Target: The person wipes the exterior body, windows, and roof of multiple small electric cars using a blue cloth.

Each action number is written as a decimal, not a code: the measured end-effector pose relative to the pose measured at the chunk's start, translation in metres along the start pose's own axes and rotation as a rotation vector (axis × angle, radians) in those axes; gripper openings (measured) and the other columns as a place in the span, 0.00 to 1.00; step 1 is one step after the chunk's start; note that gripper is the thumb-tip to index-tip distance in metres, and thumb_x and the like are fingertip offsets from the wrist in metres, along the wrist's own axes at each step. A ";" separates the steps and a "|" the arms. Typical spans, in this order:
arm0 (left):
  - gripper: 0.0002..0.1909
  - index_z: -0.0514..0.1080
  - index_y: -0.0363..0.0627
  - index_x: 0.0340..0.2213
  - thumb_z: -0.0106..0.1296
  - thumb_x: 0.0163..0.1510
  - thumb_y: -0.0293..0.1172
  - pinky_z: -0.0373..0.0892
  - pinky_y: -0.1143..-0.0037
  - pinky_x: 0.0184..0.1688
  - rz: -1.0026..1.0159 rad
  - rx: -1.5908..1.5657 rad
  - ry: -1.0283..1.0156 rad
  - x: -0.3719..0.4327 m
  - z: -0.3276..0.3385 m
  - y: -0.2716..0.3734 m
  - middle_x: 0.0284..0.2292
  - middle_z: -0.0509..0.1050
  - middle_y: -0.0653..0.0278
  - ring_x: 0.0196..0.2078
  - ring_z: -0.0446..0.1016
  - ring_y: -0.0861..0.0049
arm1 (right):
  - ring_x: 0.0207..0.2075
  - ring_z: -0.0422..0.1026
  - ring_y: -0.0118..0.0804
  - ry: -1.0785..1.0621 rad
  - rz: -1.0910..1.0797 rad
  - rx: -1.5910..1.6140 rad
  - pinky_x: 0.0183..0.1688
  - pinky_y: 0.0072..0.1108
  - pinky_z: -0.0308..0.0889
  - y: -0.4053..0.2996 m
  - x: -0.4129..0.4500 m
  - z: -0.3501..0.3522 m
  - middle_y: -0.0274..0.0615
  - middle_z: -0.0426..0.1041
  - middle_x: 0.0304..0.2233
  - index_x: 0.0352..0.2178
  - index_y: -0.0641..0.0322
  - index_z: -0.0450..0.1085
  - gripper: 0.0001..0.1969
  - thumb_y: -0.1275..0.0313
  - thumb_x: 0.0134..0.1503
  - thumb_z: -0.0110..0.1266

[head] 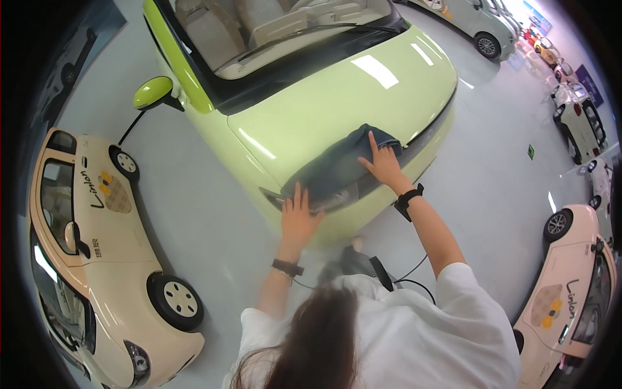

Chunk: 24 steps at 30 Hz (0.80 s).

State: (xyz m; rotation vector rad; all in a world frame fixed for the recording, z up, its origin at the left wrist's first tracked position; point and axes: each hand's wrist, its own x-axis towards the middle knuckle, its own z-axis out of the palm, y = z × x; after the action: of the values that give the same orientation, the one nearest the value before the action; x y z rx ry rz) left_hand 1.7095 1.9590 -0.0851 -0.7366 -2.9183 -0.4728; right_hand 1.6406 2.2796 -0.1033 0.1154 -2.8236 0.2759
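A dark blue-grey cloth point(335, 165) lies bunched along the front edge of a light green car's hood point(311, 112). My right hand point(384, 163) rests on the cloth's right end, thumb and index finger spread and the other fingers over a fold. At the cloth's lower left end, my left hand point(299, 216) touches its edge with fingers apart, close to the headlight point(272, 197). Part of the dark front trim below the cloth is covered. Dark bands circle both wrists.
A cream and peach small car point(116, 243) stands at left, and a similar one point(559, 291) at lower right. The green side mirror point(153, 93) juts out at upper left. Thin cables point(418, 282) hang by my body. More cars line the right side of the glossy grey floor point(495, 146).
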 end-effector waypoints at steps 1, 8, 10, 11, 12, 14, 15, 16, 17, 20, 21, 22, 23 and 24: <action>0.41 0.56 0.35 0.58 0.47 0.55 0.56 0.55 0.57 0.60 0.007 -0.011 -0.001 -0.007 0.003 -0.002 0.65 0.45 0.53 0.53 0.59 0.43 | 0.37 0.69 0.58 -0.087 0.024 0.014 0.51 0.39 0.58 -0.003 -0.008 -0.003 0.61 0.71 0.33 0.65 0.62 0.35 0.46 0.48 0.58 0.48; 0.39 0.59 0.28 0.55 0.48 0.54 0.53 0.56 0.59 0.60 0.007 0.065 0.040 -0.028 0.011 0.011 0.64 0.47 0.53 0.52 0.61 0.48 | 0.41 0.67 0.58 -0.046 -0.041 0.085 0.52 0.39 0.58 0.005 -0.032 -0.013 0.60 0.71 0.38 0.65 0.64 0.34 0.48 0.50 0.57 0.51; 0.39 0.59 0.27 0.55 0.48 0.54 0.52 0.56 0.60 0.60 -0.015 0.035 0.006 -0.031 0.009 0.022 0.64 0.47 0.52 0.50 0.62 0.46 | 0.41 0.67 0.56 -0.129 -0.034 0.091 0.50 0.37 0.60 0.009 -0.035 -0.020 0.59 0.71 0.38 0.65 0.62 0.36 0.47 0.51 0.56 0.52; 0.39 0.59 0.27 0.55 0.48 0.54 0.52 0.56 0.60 0.60 -0.009 0.049 0.013 -0.030 0.009 0.028 0.64 0.47 0.52 0.50 0.62 0.46 | 0.41 0.67 0.56 -0.113 -0.034 0.098 0.50 0.37 0.60 0.013 -0.035 -0.023 0.59 0.71 0.38 0.65 0.62 0.36 0.47 0.51 0.56 0.52; 0.39 0.57 0.28 0.56 0.47 0.56 0.52 0.56 0.59 0.59 -0.051 -0.002 -0.011 -0.029 0.005 0.034 0.64 0.46 0.52 0.52 0.61 0.42 | 0.41 0.68 0.56 -0.157 -0.051 0.103 0.49 0.36 0.61 0.016 -0.035 -0.029 0.58 0.71 0.37 0.65 0.60 0.37 0.46 0.51 0.56 0.53; 0.39 0.55 0.29 0.57 0.46 0.58 0.52 0.57 0.58 0.58 -0.118 -0.038 -0.015 -0.025 0.006 0.046 0.65 0.44 0.49 0.54 0.59 0.37 | 0.40 0.68 0.53 -0.164 -0.109 0.091 0.47 0.34 0.64 0.027 -0.037 -0.040 0.55 0.71 0.34 0.65 0.55 0.42 0.43 0.53 0.55 0.54; 0.39 0.55 0.29 0.57 0.46 0.58 0.52 0.57 0.58 0.58 -0.103 -0.024 -0.005 -0.020 0.013 0.056 0.65 0.44 0.49 0.54 0.59 0.37 | 0.40 0.68 0.53 -0.143 -0.104 0.095 0.47 0.34 0.64 0.042 -0.039 -0.042 0.55 0.71 0.34 0.65 0.55 0.42 0.43 0.53 0.55 0.54; 0.39 0.55 0.29 0.57 0.46 0.58 0.51 0.57 0.58 0.58 -0.123 -0.018 -0.004 -0.013 0.015 0.067 0.65 0.44 0.49 0.54 0.59 0.37 | 0.40 0.68 0.53 -0.109 -0.148 0.072 0.47 0.34 0.64 0.058 -0.041 -0.041 0.54 0.72 0.35 0.65 0.55 0.42 0.43 0.53 0.56 0.54; 0.39 0.55 0.29 0.57 0.46 0.57 0.51 0.57 0.58 0.58 -0.144 -0.013 -0.002 -0.006 0.017 0.077 0.65 0.44 0.49 0.54 0.59 0.37 | 0.40 0.69 0.53 -0.075 -0.192 0.047 0.48 0.34 0.64 0.075 -0.043 -0.039 0.54 0.72 0.35 0.65 0.55 0.42 0.42 0.54 0.56 0.54; 0.38 0.55 0.28 0.57 0.47 0.57 0.51 0.58 0.58 0.57 -0.121 0.031 -0.023 0.013 0.024 0.116 0.64 0.46 0.46 0.55 0.59 0.38 | 0.43 0.69 0.53 -0.101 -0.162 0.083 0.51 0.33 0.62 0.118 -0.047 -0.046 0.54 0.72 0.37 0.65 0.55 0.40 0.42 0.53 0.57 0.52; 0.38 0.55 0.28 0.57 0.47 0.57 0.51 0.58 0.58 0.57 -0.096 0.019 -0.014 0.019 0.032 0.129 0.64 0.46 0.46 0.55 0.58 0.38 | 0.43 0.68 0.53 -0.148 -0.157 0.096 0.52 0.33 0.61 0.136 -0.049 -0.047 0.55 0.72 0.37 0.65 0.54 0.39 0.42 0.53 0.57 0.51; 0.38 0.56 0.28 0.56 0.47 0.57 0.51 0.58 0.58 0.57 -0.098 0.020 -0.014 0.027 0.038 0.138 0.63 0.47 0.44 0.55 0.58 0.39 | 0.44 0.69 0.54 -0.138 -0.170 0.083 0.54 0.33 0.59 0.151 -0.049 -0.047 0.56 0.72 0.38 0.66 0.54 0.38 0.42 0.53 0.58 0.50; 0.38 0.56 0.28 0.56 0.47 0.57 0.51 0.58 0.58 0.57 -0.096 0.029 -0.015 0.037 0.043 0.147 0.63 0.47 0.44 0.55 0.58 0.39 | 0.44 0.69 0.54 -0.134 -0.168 0.090 0.54 0.33 0.59 0.166 -0.047 -0.047 0.56 0.72 0.38 0.66 0.54 0.38 0.42 0.53 0.58 0.50; 0.39 0.56 0.28 0.57 0.47 0.57 0.52 0.58 0.58 0.57 -0.093 0.052 0.000 0.042 0.049 0.154 0.63 0.47 0.45 0.54 0.58 0.38 | 0.43 0.69 0.54 -0.151 -0.173 0.085 0.54 0.33 0.59 0.178 -0.046 -0.048 0.56 0.72 0.38 0.66 0.55 0.38 0.41 0.53 0.59 0.49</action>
State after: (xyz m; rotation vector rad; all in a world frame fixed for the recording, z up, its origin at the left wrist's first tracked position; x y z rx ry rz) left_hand 1.7448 2.1218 -0.0821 -0.5959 -2.9624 -0.4036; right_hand 1.6786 2.4657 -0.1039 0.4132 -2.9269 0.3618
